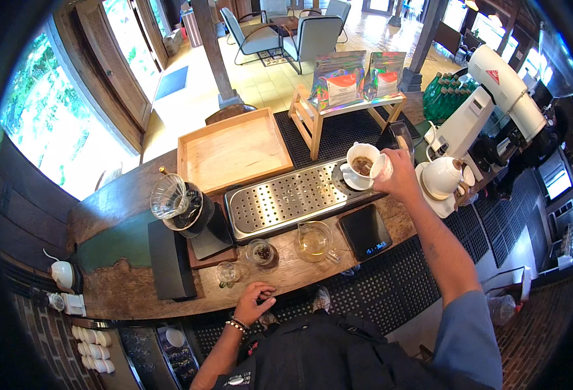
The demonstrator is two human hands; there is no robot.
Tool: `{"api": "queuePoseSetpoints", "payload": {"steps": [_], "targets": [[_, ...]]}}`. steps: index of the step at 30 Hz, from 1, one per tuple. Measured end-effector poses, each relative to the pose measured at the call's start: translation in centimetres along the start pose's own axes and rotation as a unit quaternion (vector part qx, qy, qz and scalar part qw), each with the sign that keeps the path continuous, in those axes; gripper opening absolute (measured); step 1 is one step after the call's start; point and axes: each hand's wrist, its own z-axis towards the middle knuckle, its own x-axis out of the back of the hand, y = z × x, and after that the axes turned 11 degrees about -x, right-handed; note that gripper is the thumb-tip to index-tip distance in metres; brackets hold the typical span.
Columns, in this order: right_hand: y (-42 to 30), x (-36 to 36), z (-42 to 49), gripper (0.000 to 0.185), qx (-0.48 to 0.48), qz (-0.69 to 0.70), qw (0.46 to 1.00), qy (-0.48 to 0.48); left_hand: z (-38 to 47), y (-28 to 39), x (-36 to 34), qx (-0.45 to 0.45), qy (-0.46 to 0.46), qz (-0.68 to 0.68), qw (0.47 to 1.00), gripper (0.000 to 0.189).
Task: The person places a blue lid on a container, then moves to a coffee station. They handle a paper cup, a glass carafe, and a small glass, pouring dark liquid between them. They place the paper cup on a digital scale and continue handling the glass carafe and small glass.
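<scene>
My right hand point(399, 176) grips a small white cup point(382, 168), tilted on its side at the rim of a white coffee dripper point(355, 152). Dark wet-looking coffee grounds point(363, 165) lie inside the dripper, which stands at the right end of a perforated steel drip tray point(286, 197). At the counter's front edge rests my left hand point(254, 303), empty, its fingers loosely curled and thumb apart. Near it stand a small glass cup point(228, 273) and a glass jar point(262, 253) with dark contents. A glass server point(314, 241) sits beside a black digital scale point(365, 231) with lit digits.
A white gooseneck kettle point(440, 178) and a white grinder point(467, 114) stand right. Behind the tray are a wooden tray point(233, 151) and a rack point(316, 122) with shiny coffee bags point(340, 80). A glass dripper point(167, 197) and black box point(169, 263) stand left.
</scene>
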Motion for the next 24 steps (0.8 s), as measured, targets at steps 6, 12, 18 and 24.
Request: {"api": "queuePoseSetpoints", "payload": {"steps": [6, 12, 18, 24], "targets": [[-0.6, 0.6, 4.8, 0.089, 0.047, -0.164, 0.981, -0.089, -0.1, -0.2, -0.1, 0.018, 0.02, -0.016, 1.0, 0.033], [-2.9, 0.1, 6.5, 0.059, 0.121, -0.307, 0.935, -0.129, -0.2, 0.4, -0.1, 0.01, 0.02, 0.009, 1.0, 0.033], [-3.1, -1.3, 7.6, 0.061, 0.227, -0.346, 0.908, -0.067, -0.3, 0.3, -0.1, 0.003, 0.027, 0.003, 1.0, 0.033], [-3.5, -0.7, 8.0, 0.049, 0.253, -0.325, 0.909, -0.07, -0.3, 0.0, 0.1, -0.01, 0.02, 0.013, 1.0, 0.033]]}}
